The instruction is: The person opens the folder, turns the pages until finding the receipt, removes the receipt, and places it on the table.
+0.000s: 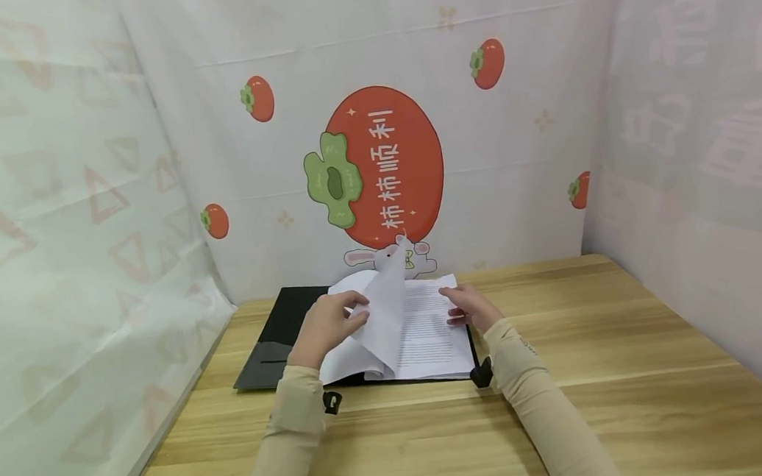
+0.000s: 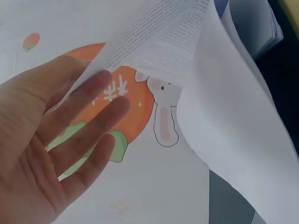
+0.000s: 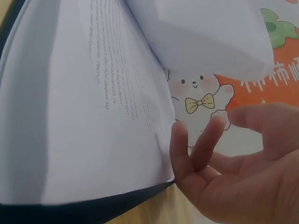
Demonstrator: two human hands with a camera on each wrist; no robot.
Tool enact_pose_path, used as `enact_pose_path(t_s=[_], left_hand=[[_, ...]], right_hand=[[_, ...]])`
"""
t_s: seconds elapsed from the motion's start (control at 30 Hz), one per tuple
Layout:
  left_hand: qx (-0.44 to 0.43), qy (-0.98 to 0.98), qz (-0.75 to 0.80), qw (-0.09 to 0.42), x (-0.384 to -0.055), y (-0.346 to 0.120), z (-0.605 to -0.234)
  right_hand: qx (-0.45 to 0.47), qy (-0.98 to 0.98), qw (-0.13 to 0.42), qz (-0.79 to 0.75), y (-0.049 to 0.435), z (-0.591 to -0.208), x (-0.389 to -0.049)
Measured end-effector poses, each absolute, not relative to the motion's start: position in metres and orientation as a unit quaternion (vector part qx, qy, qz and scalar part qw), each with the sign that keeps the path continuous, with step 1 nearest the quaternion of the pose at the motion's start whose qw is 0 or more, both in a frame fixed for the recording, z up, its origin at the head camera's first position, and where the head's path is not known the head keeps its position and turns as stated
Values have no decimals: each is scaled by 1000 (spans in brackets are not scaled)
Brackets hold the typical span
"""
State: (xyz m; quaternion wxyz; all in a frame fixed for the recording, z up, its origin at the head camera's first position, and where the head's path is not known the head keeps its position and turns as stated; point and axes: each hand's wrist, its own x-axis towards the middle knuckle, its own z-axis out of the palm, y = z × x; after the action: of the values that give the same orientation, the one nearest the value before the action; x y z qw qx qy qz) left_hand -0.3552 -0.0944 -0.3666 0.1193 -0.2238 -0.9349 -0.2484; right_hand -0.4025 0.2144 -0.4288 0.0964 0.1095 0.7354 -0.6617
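Note:
A black folder (image 1: pixel 296 306) lies spread on the table, holding a stack of printed paper. One white sheet (image 1: pixel 386 315) stands raised over the stack's middle, curving toward the left. My left hand (image 1: pixel 326 327) is at this sheet's left side, its edge between thumb and index finger (image 2: pixel 96 86), while the other fingers extend loosely. To the right, a printed page (image 1: pixel 430 334) lies flat in the folder. Beside that page's right edge is my right hand (image 1: pixel 475 309), its fingers loosely bent and holding nothing; in the right wrist view its fingertips are near the page corner.
The wooden table (image 1: pixel 629 368) extends around the folder. A white cloth backdrop (image 1: pixel 521 147) with printed persimmons and a rabbit hangs behind it, and pale cloth (image 1: pixel 59 290) closes off the left side. Black wrist straps (image 1: pixel 482 373) show at both sleeves.

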Motion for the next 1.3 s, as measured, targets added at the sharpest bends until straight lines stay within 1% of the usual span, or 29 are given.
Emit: enact_pose_path(t_s=[0.3, 0.47, 0.73, 0.8, 1.03, 1.3], left_hand=[[-183, -949, -237, 97, -362, -118, -365], [-156, -959, -222, 75, -363, -123, -365], [-123, -970, -203, 54, -365, -128, -367], [-116, -971, -201, 49, -366, -129, -368], [-97, -976, -193, 34, -366, -133, -370], [-75, -981, -176, 11, -363, -139, -376]], right_hand=[[110, 751, 89, -645, 215, -429, -400], [110, 759, 86, -636, 219, -430, -400], [108, 759, 81, -636, 223, -432, -401], [108, 755, 74, -642, 223, -434, -402], [123, 717, 25, -686, 226, -435, -404], [134, 703, 4, -699, 227, -435, -403]])
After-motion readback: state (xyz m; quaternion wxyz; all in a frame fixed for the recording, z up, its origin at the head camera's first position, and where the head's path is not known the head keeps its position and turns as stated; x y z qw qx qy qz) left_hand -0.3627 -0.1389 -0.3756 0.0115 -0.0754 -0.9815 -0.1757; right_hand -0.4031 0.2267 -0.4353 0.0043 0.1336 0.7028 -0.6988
